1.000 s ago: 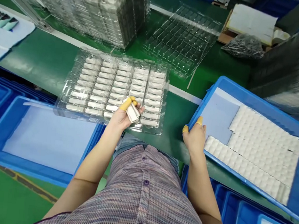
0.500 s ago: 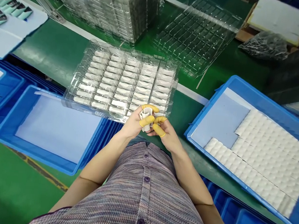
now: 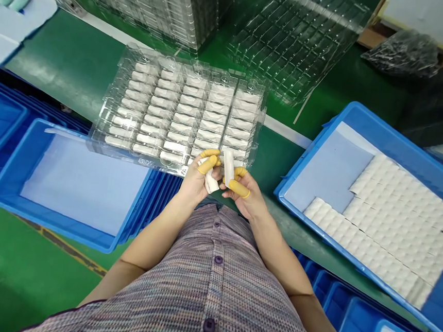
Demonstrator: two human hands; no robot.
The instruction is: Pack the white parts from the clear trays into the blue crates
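Both hands are close together, right in front of the person's striped shirt (image 3: 211,284). The left hand (image 3: 199,180) is pinched almost shut and holds a small white stick (image 3: 212,184), which pokes out below the fingers. The right hand (image 3: 243,189) is also nearly shut. Its fingers hold another white stick (image 3: 228,167), which stands up above the fingertips. The two sticks are just beside each other. Some fingers wear yellow finger covers (image 3: 238,189).

Just past the hands lies a clear plastic tray (image 3: 180,110) full of white sticks in rows. To the left is a blue bin (image 3: 56,237) with a pale blue sheet inside. To the right, a blue tray (image 3: 334,243) holds white bumpy foam (image 3: 395,222). Both sit by a green table (image 3: 60,59). Farther back are a tall stack of clear trays (image 3: 154,5) and one more clear tray (image 3: 298,43).
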